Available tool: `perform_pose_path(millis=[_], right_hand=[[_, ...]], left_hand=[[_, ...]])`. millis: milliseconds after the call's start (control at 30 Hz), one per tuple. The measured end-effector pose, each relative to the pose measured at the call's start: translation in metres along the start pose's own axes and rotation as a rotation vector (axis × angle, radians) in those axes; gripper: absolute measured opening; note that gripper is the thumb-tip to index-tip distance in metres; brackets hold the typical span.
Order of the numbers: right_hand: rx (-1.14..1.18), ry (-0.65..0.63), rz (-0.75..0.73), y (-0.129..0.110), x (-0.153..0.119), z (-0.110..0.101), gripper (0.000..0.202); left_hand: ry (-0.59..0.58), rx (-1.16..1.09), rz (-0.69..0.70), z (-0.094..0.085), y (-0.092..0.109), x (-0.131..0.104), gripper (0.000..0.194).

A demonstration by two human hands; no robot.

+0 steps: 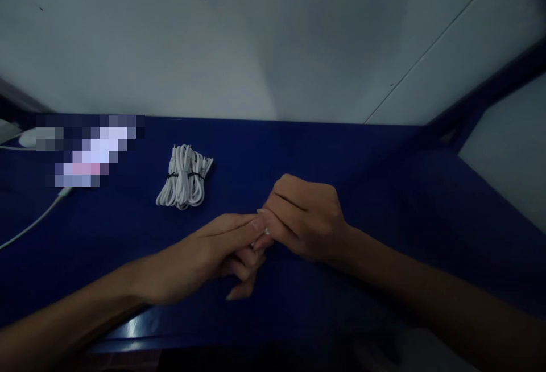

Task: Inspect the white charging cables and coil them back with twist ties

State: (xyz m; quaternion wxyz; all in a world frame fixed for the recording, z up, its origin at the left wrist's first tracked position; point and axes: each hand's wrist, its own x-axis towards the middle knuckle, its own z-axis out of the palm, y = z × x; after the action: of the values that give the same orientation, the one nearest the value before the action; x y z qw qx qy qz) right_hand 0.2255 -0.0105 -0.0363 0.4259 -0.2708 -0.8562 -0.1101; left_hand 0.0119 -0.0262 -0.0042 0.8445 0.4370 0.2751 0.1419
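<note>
My left hand and my right hand meet fingertip to fingertip over the blue table. The left thumb presses against bent fingers in a pinch, while the right fingers are curled tightly. A speck of something white shows between the fingertips; the fingers hide the rest, so I cannot tell its kind. Beyond my left hand lie several white cables, coiled into bundles with dark ties and grouped side by side.
At the table's left a glowing, pixelated object has a white cord plugged into its near end. A white rounded object is beside it. The pale wall rises behind the table, and a dark blue frame bar slants at the right.
</note>
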Motion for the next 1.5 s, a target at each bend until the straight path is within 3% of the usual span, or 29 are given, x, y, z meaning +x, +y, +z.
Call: perform_pose_path(millis=[133,300,467,567,767,900,1067,1200,1367,1500], right_hand=[[0.003,0.003,0.008,0.000,0.002,0.002,0.055],[0.039,0.032,0.057,0.000,0.002,0.002,0.056],[0.083,-0.144,0.203,0.001,0.000,0.002,0.049],[0.140,-0.173,0.254,0.001,-0.001,0.003,0.050],[0.124,-0.117,0.239,0.001,-0.001,0.005,0.050],[0.092,-0.136,0.182,0.000,0.003,0.001,0.047],[0.175,-0.215,0.173,0.004,0.003,-0.002,0.043],[0.295,-0.166,0.264,0.006,0.000,0.000,0.043],[0.634,-0.138,0.533,0.002,0.003,-0.004,0.017],[0.757,-0.140,0.670,-0.003,0.006,-0.009,0.020]], left_hand=[[0.001,-0.011,-0.055,0.004,0.006,-0.003,0.046],[0.012,0.039,-0.004,-0.001,0.005,0.001,0.043],[0.066,0.097,0.088,-0.006,-0.003,0.006,0.044],[0.095,0.117,0.115,-0.007,-0.009,0.006,0.042],[0.021,-0.067,0.098,-0.011,-0.008,0.006,0.054],[-0.069,-0.163,0.002,-0.010,-0.002,0.005,0.044],[-0.022,-0.105,0.042,-0.008,-0.008,0.006,0.043],[0.028,-0.002,0.123,-0.012,-0.013,0.008,0.033],[0.084,0.054,0.229,-0.011,-0.013,0.010,0.030],[0.111,0.126,0.232,-0.008,-0.010,0.010,0.030]])
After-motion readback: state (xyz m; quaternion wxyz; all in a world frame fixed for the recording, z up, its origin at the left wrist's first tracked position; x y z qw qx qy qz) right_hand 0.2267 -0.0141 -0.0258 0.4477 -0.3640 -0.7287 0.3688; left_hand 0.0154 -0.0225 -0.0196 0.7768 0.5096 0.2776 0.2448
